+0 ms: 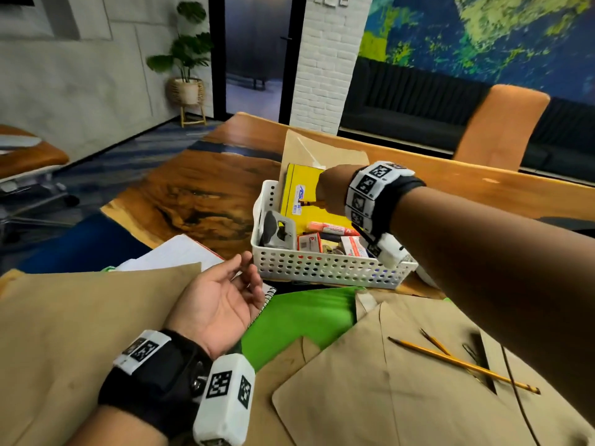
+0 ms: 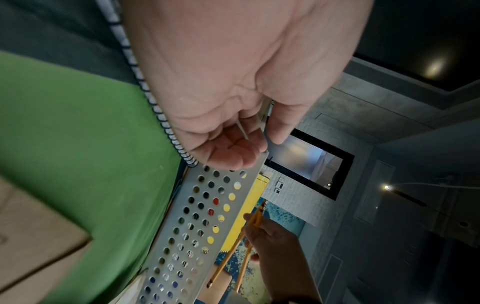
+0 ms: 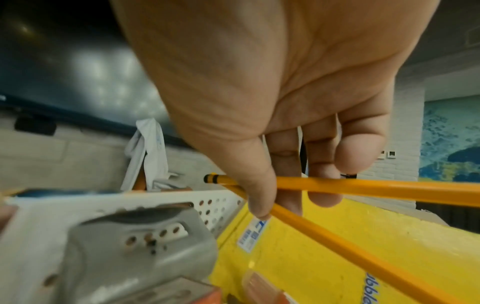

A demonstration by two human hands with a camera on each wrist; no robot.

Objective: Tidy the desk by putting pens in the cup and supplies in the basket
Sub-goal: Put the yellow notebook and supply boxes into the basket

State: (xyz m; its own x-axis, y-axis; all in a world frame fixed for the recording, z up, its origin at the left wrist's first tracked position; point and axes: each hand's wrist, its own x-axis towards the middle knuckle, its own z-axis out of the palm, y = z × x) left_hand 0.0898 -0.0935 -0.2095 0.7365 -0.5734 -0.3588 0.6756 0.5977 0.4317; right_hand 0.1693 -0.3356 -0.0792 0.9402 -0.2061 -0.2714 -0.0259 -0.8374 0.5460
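Note:
A white perforated basket (image 1: 325,268) stands mid-desk and holds a yellow box (image 1: 299,194), a grey hole punch (image 1: 277,231), an orange marker (image 1: 331,227) and small boxes. Above it my right hand (image 1: 323,196) pinches two yellow pencils (image 3: 363,188) between thumb and fingers (image 3: 259,197), over the yellow box (image 3: 311,257) and beside the hole punch (image 3: 135,246). My left hand (image 1: 225,294) lies palm up with relaxed fingers by the basket's front left corner and holds nothing. The left wrist view shows the basket wall (image 2: 202,226) and the pencils (image 2: 226,261). No cup is in view.
More yellow pencils (image 1: 463,365) and a dark pen (image 1: 483,358) lie on brown envelopes (image 1: 370,381) at the front right. A green folder (image 1: 299,317), a spiral notebook and loose papers (image 1: 174,252) cover the near desk. An orange chair (image 1: 502,130) stands beyond the table.

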